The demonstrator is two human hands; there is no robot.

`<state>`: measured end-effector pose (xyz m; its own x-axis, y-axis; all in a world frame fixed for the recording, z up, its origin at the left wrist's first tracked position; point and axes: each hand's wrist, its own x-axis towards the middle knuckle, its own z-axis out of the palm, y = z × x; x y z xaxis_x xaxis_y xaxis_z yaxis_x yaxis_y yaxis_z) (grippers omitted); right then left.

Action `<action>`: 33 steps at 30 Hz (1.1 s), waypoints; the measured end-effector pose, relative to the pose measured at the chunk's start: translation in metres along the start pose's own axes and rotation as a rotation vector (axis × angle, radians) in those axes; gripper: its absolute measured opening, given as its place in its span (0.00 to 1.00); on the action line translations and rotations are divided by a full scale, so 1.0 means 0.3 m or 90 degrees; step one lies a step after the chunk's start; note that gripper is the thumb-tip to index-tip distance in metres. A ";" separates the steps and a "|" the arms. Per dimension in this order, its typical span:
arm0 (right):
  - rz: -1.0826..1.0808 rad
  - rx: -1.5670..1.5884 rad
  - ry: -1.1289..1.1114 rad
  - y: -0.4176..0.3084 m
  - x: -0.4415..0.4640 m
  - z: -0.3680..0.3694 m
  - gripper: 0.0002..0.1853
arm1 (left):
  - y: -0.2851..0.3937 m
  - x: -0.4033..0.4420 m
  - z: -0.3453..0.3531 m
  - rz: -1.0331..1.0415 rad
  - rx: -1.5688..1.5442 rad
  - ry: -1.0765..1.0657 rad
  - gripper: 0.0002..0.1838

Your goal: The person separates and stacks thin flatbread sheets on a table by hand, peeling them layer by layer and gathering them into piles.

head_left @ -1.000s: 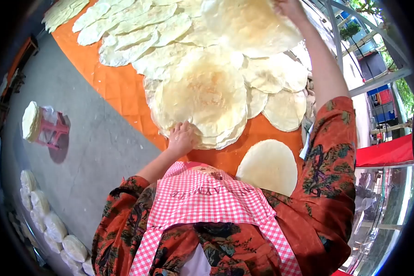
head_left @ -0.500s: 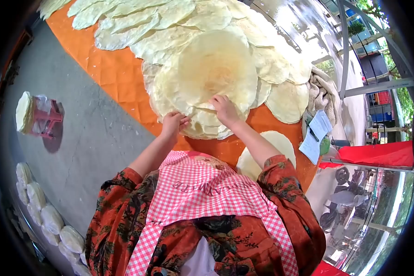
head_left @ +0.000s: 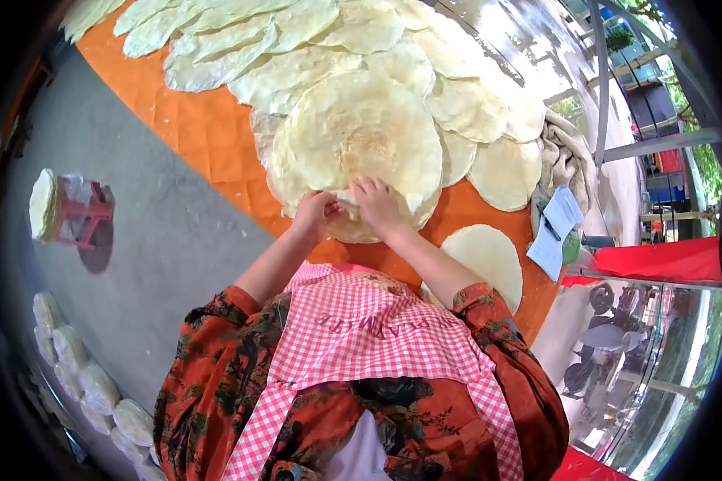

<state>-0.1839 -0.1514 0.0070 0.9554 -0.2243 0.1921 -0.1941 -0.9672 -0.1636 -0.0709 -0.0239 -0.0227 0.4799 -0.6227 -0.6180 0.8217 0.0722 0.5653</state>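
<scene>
A large, thin round flatbread (head_left: 367, 124), browned at its centre, lies on a stack of similar sheets in front of me. At its near edge my left hand (head_left: 318, 212) is closed, fingertips pinching the rim. Beside it, my right hand (head_left: 377, 208) curls its fingers over the same rim, and the edge looks bunched between the two hands. Part of the rim is hidden under my fingers. One more pale round sheet (head_left: 483, 260) lies to the right, partly behind my right forearm.
Overlapping flatbreads (head_left: 297, 76) spread over the orange cloth (head_left: 208, 152). A notebook (head_left: 555, 232) with a pen and a crumpled cloth (head_left: 565, 156) lie at right. On the floor at left stand a pink stool (head_left: 84, 212) bearing a stack and several wrapped bundles (head_left: 96, 385).
The top flatbread has dropped flatter onto the stack and its near edge has been gathered. Both hands have come closer together, the left moving right and the right slightly down and left.
</scene>
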 end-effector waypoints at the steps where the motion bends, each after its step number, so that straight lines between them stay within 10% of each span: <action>1: -0.012 -0.021 0.008 0.006 -0.012 0.014 0.27 | 0.007 0.001 -0.001 -0.018 -0.015 -0.018 0.05; 8: 0.027 -0.014 0.064 0.011 -0.071 0.009 0.34 | 0.045 0.003 0.029 -0.070 -0.102 -0.077 0.07; 14: 0.098 0.116 0.098 0.154 0.015 0.046 0.19 | 0.167 -0.050 0.131 -0.124 -0.197 -0.199 0.15; 18: 0.061 0.035 0.107 0.132 0.197 -0.360 0.10 | 0.231 -0.096 0.026 0.181 -0.009 -0.001 0.11; 21: -0.035 0.006 0.183 0.029 0.131 -0.425 0.10 | 0.092 -0.071 -0.222 0.064 -0.025 -0.085 0.08; 26: -0.043 0.086 0.000 0.051 -0.083 -0.009 0.08 | 0.001 -0.296 -0.093 -0.010 0.035 0.038 0.14; 33: -0.010 0.159 -0.046 0.087 -0.101 -0.026 0.23 | -0.002 -0.287 -0.064 -0.063 -0.043 0.045 0.17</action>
<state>-0.2195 -0.1707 0.0044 0.9729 -0.1924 0.1284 -0.1273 -0.9089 -0.3970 -0.1068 0.0445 0.0198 0.4148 -0.5726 -0.7071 0.8834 0.0673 0.4637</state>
